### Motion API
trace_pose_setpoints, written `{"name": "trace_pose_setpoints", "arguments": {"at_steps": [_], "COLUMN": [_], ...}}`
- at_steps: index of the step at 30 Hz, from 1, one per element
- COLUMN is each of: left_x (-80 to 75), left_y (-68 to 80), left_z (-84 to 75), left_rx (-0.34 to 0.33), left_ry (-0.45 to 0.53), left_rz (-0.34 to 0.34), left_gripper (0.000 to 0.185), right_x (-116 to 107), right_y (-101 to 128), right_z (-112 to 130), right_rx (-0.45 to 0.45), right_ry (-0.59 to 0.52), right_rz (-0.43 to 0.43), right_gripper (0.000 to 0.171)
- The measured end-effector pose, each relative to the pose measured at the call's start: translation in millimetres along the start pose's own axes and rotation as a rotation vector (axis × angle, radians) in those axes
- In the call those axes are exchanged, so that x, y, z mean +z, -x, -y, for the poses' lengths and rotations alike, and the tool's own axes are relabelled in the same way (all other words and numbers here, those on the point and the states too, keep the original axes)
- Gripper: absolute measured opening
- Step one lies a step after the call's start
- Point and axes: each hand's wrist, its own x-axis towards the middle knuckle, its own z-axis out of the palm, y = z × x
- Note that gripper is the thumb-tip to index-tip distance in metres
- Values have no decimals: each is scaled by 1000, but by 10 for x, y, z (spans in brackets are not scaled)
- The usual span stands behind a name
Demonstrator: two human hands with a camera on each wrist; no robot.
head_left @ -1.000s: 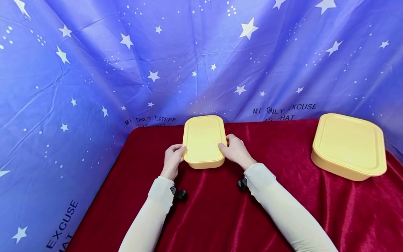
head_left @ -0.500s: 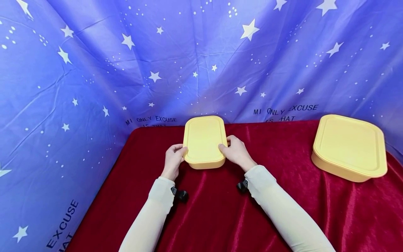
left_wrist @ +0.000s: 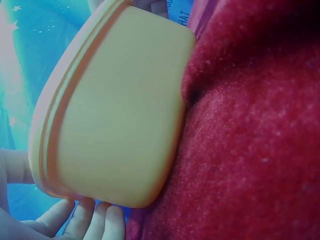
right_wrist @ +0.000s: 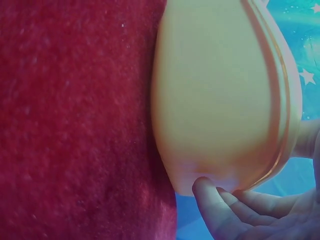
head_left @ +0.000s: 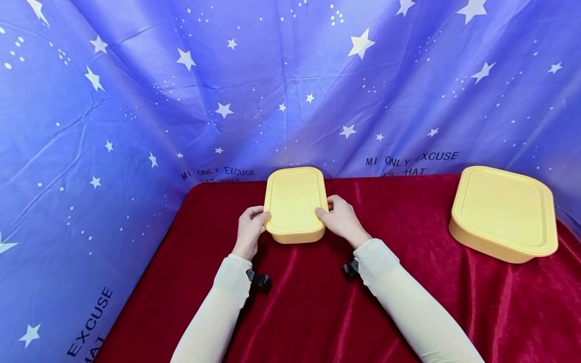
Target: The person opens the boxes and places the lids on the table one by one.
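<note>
A small yellow lidded box [head_left: 295, 204] stands on the red velvet cloth [head_left: 317, 302] near the back edge. My left hand [head_left: 250, 230] grips its left side, thumb on the lid's rim, fingers curled under the wall. My right hand [head_left: 340, 217] grips the right side the same way. In the left wrist view the box [left_wrist: 115, 110] fills the frame, with my fingers [left_wrist: 95, 220] below its wall. The right wrist view shows the box [right_wrist: 220, 95] with my fingertips [right_wrist: 210, 200] pressed against its lower wall.
A larger yellow lidded box [head_left: 504, 214] sits at the right on the red cloth. A blue star-print backdrop [head_left: 136, 101] hangs close behind and along the left side. Bare red cloth lies in front of my arms.
</note>
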Motion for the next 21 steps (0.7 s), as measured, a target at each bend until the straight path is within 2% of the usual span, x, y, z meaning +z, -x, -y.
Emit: {"name": "trace_pose_setpoints", "arguments": {"at_steps": [21], "left_x": [15], "left_y": [22], "left_z": [-20], "left_rx": [18], "left_ry": [7], "left_rz": [0], "left_gripper": [31], "right_x": [-44], "right_y": [30], "right_z": [4], "right_rx": [-53], "right_ry": [14], "right_rz": [-24], "right_gripper": [42]}}
